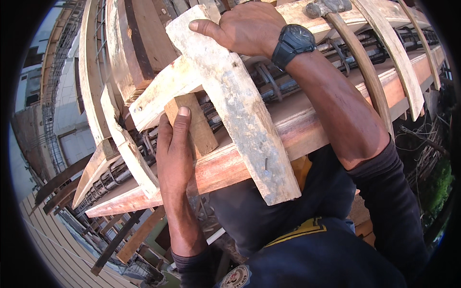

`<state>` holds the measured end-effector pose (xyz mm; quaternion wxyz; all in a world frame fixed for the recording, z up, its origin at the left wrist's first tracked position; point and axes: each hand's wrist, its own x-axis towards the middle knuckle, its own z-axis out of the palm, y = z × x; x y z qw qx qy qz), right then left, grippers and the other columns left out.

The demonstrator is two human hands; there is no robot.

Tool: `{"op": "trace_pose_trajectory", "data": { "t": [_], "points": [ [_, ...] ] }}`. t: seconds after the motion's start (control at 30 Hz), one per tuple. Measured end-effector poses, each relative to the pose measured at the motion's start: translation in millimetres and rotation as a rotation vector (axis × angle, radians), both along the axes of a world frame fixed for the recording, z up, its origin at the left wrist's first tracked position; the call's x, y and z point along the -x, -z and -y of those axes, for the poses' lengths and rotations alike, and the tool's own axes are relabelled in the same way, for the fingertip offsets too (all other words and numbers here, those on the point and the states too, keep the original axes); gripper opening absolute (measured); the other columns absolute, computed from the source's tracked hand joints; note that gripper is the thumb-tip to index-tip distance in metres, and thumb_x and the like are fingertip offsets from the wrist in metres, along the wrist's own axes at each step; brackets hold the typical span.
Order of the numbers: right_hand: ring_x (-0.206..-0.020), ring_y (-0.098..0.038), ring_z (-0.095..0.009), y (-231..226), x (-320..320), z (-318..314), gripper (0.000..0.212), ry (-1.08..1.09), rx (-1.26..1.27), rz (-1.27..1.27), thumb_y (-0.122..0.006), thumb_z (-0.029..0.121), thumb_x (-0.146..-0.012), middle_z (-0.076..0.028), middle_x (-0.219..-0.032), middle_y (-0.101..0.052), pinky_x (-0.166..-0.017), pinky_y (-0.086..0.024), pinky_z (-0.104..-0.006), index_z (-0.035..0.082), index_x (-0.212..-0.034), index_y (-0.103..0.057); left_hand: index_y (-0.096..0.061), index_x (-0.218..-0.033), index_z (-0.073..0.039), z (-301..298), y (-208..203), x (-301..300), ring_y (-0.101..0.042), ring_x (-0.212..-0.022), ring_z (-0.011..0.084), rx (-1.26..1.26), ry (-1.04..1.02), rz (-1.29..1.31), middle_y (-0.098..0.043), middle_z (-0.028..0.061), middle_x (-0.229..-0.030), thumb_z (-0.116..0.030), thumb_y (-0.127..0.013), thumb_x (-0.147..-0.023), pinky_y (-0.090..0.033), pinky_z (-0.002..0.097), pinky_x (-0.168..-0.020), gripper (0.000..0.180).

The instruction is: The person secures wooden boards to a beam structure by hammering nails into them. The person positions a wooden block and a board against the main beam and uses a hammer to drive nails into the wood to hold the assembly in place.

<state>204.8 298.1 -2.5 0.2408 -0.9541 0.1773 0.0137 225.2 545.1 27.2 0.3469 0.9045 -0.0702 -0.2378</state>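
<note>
My right hand (249,29) grips the upper end of a pale, cement-stained wooden board (240,110), its thumb lying over the face. The board slants down across the formwork, and a nail (266,164) sticks out near its lower end. Below and to the left, my left hand (175,149) holds a short brown wood block (198,127), thumb on its face and fingers mostly hidden behind. That block sits between a pale crosspiece (168,86) and the reddish edge board (225,168) of the formwork.
Steel reinforcing bars (271,81) run inside the formwork. A hammer (329,7) lies on the upper beam at the right, beside several wooden battens (396,62). Thick timbers (127,53) stand at the upper left. Loose planks (139,235) and a corrugated roof (53,245) show below left.
</note>
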Motion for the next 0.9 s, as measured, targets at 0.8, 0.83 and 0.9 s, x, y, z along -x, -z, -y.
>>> {"op": "trace_pose_trajectory", "data": {
  "t": [0.8, 0.83, 0.9],
  "points": [
    [-0.062, -0.067, -0.033, 18.4, -2.9, -6.8, 0.083, 0.073, 0.248, 0.174, -0.026, 0.066, -0.103, -0.017, -0.065, -0.066, -0.065, -0.054, -0.0459, 0.006, -0.073, -0.075, -0.037, -0.151, 0.002, 14.4, -5.1, 13.8, -0.044, -0.136, 0.0243, 0.128, 0.015, -0.094, -0.049, 0.0202, -0.148, -0.048, -0.062, -0.100, -0.030, 0.0351, -0.115, 0.075],
    [-0.076, -0.073, -0.036, 15.9, -2.2, -6.6, 0.081, 0.054, 0.207, 0.091, -0.027, 0.066, -0.102, -0.020, -0.079, -0.073, -0.072, -0.056, -0.0469, 0.007, -0.088, -0.080, -0.038, -0.151, 0.001, 12.0, -2.6, 14.6, -0.044, -0.136, 0.0249, 0.154, 0.020, -0.121, -0.049, 0.0200, -0.148, -0.051, -0.060, -0.100, -0.030, 0.0358, -0.115, 0.076],
    [-0.063, -0.067, -0.033, 23.5, -2.3, -7.7, 0.083, 0.066, 0.232, 0.168, -0.025, 0.066, -0.103, -0.017, -0.066, -0.067, -0.066, -0.055, -0.0464, 0.007, -0.073, -0.075, -0.038, -0.151, 0.001, 9.2, -4.0, 13.0, -0.045, -0.137, 0.0254, 0.177, 0.015, -0.119, -0.048, 0.0198, -0.149, -0.054, -0.058, -0.100, -0.030, 0.0365, -0.115, 0.077]
  ]
}}
